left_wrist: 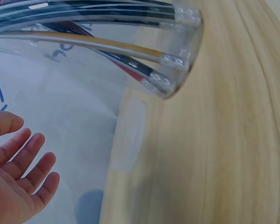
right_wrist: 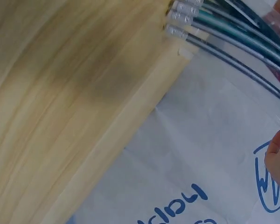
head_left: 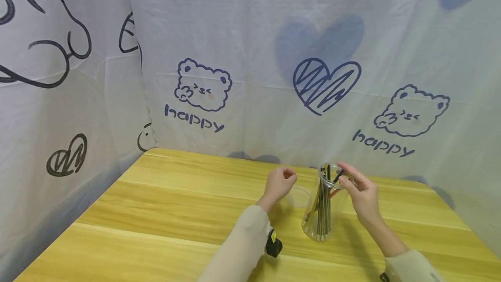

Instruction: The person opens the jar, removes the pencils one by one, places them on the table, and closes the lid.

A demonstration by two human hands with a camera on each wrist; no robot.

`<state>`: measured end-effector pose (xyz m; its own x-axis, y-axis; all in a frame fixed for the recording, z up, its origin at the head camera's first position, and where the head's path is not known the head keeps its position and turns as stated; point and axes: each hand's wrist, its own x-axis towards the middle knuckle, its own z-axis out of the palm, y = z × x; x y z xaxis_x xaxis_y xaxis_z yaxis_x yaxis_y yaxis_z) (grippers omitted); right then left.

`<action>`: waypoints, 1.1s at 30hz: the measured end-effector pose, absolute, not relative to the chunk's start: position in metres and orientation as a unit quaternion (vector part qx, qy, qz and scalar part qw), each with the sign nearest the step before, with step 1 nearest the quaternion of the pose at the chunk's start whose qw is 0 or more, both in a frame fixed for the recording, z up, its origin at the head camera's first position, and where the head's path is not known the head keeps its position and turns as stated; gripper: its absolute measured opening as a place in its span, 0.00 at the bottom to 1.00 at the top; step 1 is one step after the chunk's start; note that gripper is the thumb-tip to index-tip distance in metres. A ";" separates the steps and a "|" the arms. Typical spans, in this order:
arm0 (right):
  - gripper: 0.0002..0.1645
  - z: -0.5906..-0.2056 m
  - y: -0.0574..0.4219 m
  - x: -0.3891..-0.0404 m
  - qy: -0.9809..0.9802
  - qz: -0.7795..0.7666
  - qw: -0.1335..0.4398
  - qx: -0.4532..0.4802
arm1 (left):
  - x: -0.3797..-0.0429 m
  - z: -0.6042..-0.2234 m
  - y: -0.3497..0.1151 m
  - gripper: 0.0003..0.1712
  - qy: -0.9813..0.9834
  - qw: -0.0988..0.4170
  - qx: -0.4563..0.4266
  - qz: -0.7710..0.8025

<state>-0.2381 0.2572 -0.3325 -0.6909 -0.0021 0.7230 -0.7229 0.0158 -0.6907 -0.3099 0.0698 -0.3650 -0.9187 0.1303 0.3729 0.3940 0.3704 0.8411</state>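
A tall clear plastic jar (head_left: 309, 219) stands upright on the wooden table, holding several pencils (head_left: 323, 212) in dark, yellow and red colours, silver ends down. My right hand (head_left: 364, 195) holds the jar's rim from the right, its thumb at the near side and a finger at the far side. A dark blue pencil top shows between them. Left of the jar, my left hand (head_left: 278, 184) hovers over the table, its fingers loosely curled and holding nothing; its spread fingers (left_wrist: 25, 163) show in the left wrist view. A clear round lid (head_left: 299, 197) lies on the table between left hand and jar.
The table (head_left: 156, 212) runs back to a white cloth (head_left: 250, 112) printed with hearts and bears. Another printed cloth (head_left: 98, 112) hangs along the left side. A black wrist device (head_left: 273, 245) sits at the left sleeve.
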 end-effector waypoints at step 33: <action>0.19 -0.340 0.255 -0.243 -0.606 0.672 0.293 0.309 | -0.263 -0.297 0.092 0.14 -0.801 0.167 -0.311 -0.484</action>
